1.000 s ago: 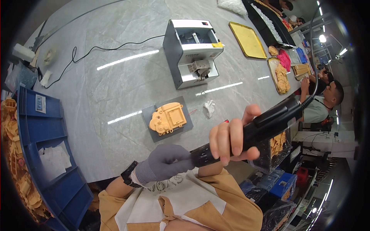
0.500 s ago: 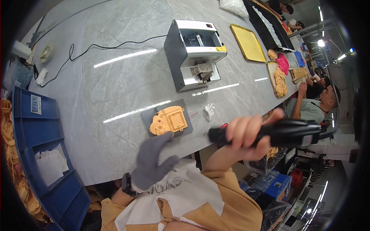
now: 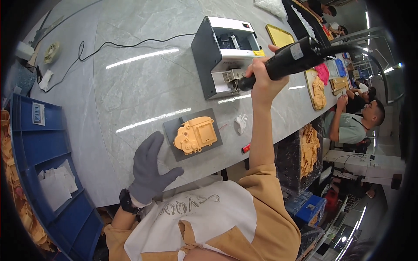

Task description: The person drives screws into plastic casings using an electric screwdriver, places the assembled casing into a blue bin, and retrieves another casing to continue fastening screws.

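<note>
A black electric screwdriver (image 3: 291, 60) is gripped in my bare right hand (image 3: 264, 85). Its nose meets the front of a grey-and-white screw feeder (image 3: 204, 61), at the small metal block; whether a screw sits on the bit is too small to tell. Gloved in grey, my left hand (image 3: 150, 169) hovers near the table's front edge with fingers spread, holding nothing. To its right, a light-orange plastic housing (image 3: 204, 132) lies on a dark grey pad (image 3: 177, 121), apart from both hands.
Crumpled white paper (image 3: 240, 124) and a red object (image 3: 246, 148) lie right of the pad. A blue crate (image 3: 43, 143) stands at left. Farther right are a yellow tray (image 3: 278, 37) and orange parts (image 3: 318, 93). Another person (image 3: 348, 124) sits there. A black cable runs from the feeder.
My right hand has carried the screwdriver forward and up to the feeder's front. My left hand has moved left, away from the housing, and its fingers have spread.
</note>
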A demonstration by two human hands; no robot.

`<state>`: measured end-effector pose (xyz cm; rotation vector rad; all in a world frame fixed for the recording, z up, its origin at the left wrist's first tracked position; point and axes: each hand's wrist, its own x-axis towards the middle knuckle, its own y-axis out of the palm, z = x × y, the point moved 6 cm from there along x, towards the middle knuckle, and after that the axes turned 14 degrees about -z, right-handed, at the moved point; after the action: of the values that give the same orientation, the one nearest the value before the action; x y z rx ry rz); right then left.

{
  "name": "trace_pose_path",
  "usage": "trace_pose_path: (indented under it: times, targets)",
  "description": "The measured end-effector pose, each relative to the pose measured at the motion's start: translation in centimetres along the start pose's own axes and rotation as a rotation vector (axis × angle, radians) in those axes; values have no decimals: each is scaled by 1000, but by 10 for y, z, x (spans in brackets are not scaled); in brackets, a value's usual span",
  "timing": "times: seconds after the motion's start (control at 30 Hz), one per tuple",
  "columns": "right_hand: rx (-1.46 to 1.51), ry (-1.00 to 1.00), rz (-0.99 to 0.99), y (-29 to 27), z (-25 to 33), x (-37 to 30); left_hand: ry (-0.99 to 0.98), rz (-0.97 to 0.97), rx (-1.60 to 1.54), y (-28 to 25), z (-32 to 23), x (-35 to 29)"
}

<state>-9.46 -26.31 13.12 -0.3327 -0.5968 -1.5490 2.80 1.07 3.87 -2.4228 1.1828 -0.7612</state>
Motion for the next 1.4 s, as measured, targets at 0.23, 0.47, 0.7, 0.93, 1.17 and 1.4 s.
trace_pose_path:
  times: [0.23,0.47,0.7,0.93,1.17,1.4]
  targets:
    - [189,39,-88,-33,15,-13,157,54,138,39,2,19]
    - [108,-47,-56,-6,6,1,211,19,125,55,0,22]
    - [50,-76,-7,-3,3,-4,272,-30,94,59,1,21]
    - [9,-79,-15,-7,-6,1,230,-42,103,60,2,20]
    - [-40,-35,8,-12,-8,-10,197,-42,49,57,6,19]
    - [212,-20,-163,-43,22,-17,190,-26,54,60,9,16]
